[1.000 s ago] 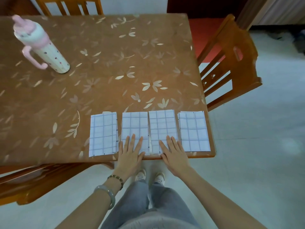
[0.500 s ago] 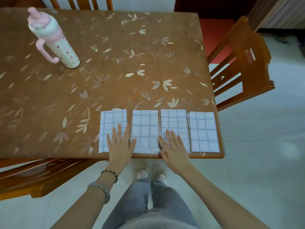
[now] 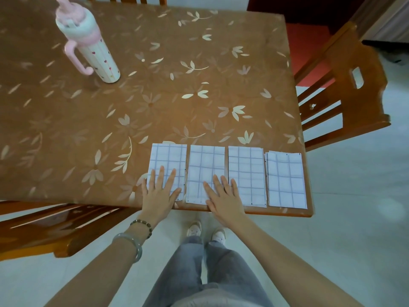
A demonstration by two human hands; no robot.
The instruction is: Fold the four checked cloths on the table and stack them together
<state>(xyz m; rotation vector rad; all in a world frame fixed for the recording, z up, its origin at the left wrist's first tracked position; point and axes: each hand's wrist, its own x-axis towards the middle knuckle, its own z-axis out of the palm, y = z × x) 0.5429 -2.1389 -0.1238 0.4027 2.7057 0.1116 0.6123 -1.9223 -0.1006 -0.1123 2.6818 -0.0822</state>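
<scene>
Several folded white cloths with blue checks lie side by side along the near edge of the table [image 3: 155, 96]. My left hand [image 3: 159, 194] rests flat, fingers spread, on the near end of the leftmost cloth [image 3: 168, 160]. My right hand [image 3: 224, 197] lies flat across the near ends of the second cloth [image 3: 205, 165] and the third cloth [image 3: 246, 171]. The fourth cloth [image 3: 286, 180], a little lower and untouched, sits at the table's right corner. Neither hand grips anything.
A pink and white bottle [image 3: 88, 43] with a handle stands at the far left of the table. A wooden chair [image 3: 349, 85] stands to the right, another chair [image 3: 44, 229] at the near left. My legs and shoes are below the table edge.
Both hands have slid left along the row: the left hand from the second cloth onto the leftmost one, the right hand from the third cloth toward the second. The cloths stay in place.
</scene>
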